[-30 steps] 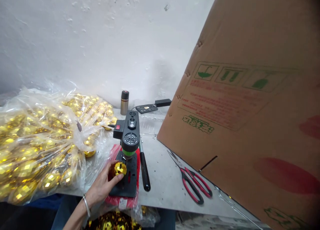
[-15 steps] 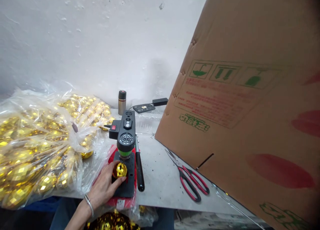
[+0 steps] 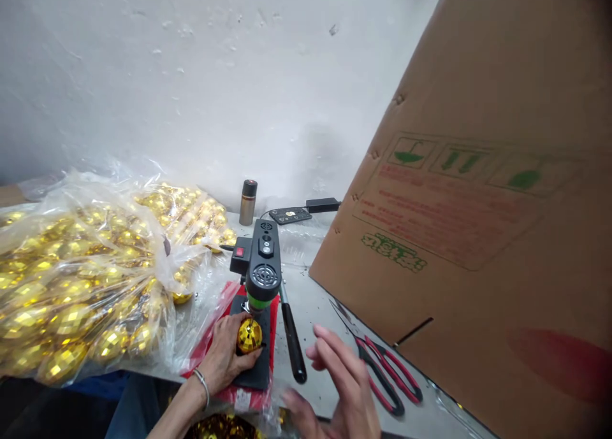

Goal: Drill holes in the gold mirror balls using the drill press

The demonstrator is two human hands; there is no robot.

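Note:
My left hand (image 3: 227, 355), with a bracelet at the wrist, holds a gold mirrored ball (image 3: 249, 336) between thumb and fingers. The ball is on the dark base plate (image 3: 253, 376) of a black press-like machine (image 3: 264, 260), just below its green-ringed head. A black-handled lever (image 3: 293, 343) slants down along the machine's right side. My right hand (image 3: 335, 388) is raised near the lower middle, right of the lever's end, its fingers apart and slightly blurred, holding nothing. Red plastic (image 3: 205, 343) lies under the base plate.
Clear bags of gold balls (image 3: 81, 286) fill the left. Red-handled scissors (image 3: 389, 375) lie on the right by a large cardboard box (image 3: 454, 235). A small canister (image 3: 247, 202) and a black adapter (image 3: 322, 204) stand near the wall. More gold balls (image 3: 224, 426) show below the table edge.
My right hand has come into view from below. My left hand still holds the ball, now turned a little. The whole scene has shifted right and slightly down in the view.

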